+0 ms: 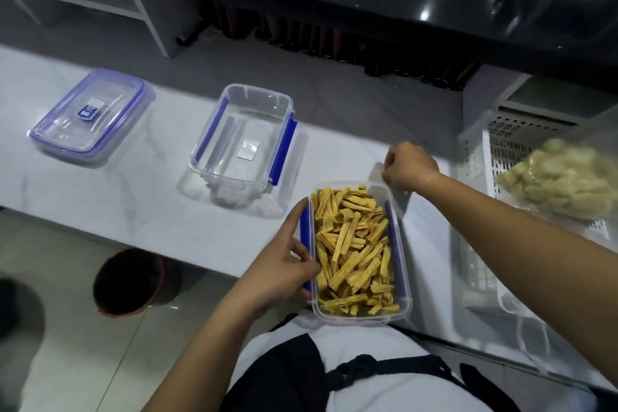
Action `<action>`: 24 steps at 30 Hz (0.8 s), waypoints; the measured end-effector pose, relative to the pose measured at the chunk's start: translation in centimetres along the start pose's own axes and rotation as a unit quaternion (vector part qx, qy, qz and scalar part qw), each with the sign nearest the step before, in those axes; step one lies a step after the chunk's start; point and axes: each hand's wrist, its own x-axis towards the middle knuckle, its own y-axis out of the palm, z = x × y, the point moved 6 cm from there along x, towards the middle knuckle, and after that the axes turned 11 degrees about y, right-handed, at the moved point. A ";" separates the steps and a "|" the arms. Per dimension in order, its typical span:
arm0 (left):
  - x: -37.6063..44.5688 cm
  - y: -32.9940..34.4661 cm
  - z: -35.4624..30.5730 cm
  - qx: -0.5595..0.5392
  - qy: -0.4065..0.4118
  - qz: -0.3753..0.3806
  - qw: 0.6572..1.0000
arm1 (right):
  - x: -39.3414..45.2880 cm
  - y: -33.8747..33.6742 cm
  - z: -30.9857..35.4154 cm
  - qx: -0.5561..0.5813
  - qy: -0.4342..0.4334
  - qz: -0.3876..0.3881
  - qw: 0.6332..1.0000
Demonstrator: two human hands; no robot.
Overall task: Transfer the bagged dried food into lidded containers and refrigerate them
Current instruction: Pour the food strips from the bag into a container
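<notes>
A clear container (401,306) with blue clips stands at the counter's near edge, full of yellow dried sticks (354,244), with no lid on it. My left hand (284,261) grips its left wall, fingers curled over the blue clip. My right hand (409,165) is fisted just beyond the container's far right corner, pinching a thin clear plastic piece that is hard to make out. An empty clear container (200,157) sits further back. A closed, lidded container (90,117) lies at the far left.
A white perforated basket (481,157) at the right holds a clear bag of pale dried food (561,177). The white marble counter (133,197) ends near me. A dark round bin (130,281) stands on the tiled floor at lower left. Dark shelving runs behind.
</notes>
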 end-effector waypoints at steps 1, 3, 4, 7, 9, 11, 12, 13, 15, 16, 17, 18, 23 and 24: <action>0.3 0.0 -0.2 0.017 0.004 0.009 1.000 | -0.5 -0.1 -0.5 0.023 0.002 -0.001 1.000; 0.9 0.0 -0.8 0.045 0.017 0.024 0.999 | -1.7 -0.9 -1.6 0.115 0.018 -0.007 0.993; 1.1 0.1 -1.1 0.061 0.025 0.033 0.997 | -2.6 -1.5 -2.1 0.186 0.026 -0.012 0.982; 2.1 0.0 -1.7 0.089 0.041 0.052 0.994 | -7.0 -3.8 -3.2 0.368 0.014 -0.041 0.929; 2.9 0.3 -2.1 0.085 0.040 0.071 0.993 | -10.8 -4.5 -3.8 0.422 -0.018 -0.068 0.904; 3.9 0.7 -2.7 0.092 0.034 0.097 0.990 | -13.9 -3.7 -4.6 0.431 -0.035 -0.056 0.900; 4.5 0.9 -3.1 0.102 0.033 0.109 0.988 | -14.9 -2.8 -5.1 0.422 -0.031 -0.040 0.905; 5.0 1.2 -3.5 0.114 0.036 0.121 0.985 | -15.6 -1.7 -5.8 0.407 -0.020 -0.028 0.913; 5.9 1.8 -4.2 0.142 0.046 0.137 0.979 | -16.7 0.0 -6.9 0.366 -0.004 -0.034 0.930; 6.3 2.0 -4.4 0.157 0.050 0.141 0.976 | -17.3 0.5 -7.2 0.345 -0.001 -0.050 0.937; 6.6 2.1 -4.6 0.171 0.052 0.142 0.974 | -17.8 0.9 -7.3 0.326 0.000 -0.065 0.943; 6.9 2.3 -4.6 0.184 0.054 0.142 0.971 | -18.3 1.4 -7.3 0.310 0.001 -0.071 0.948; 7.2 2.3 -4.5 0.236 0.063 0.144 0.959 | -20.0 4.8 -6.0 0.215 -0.042 -0.045 0.975; 7.2 2.3 -4.3 0.242 0.062 0.143 0.958 | -19.9 5.2 -5.9 0.201 -0.052 -0.049 0.977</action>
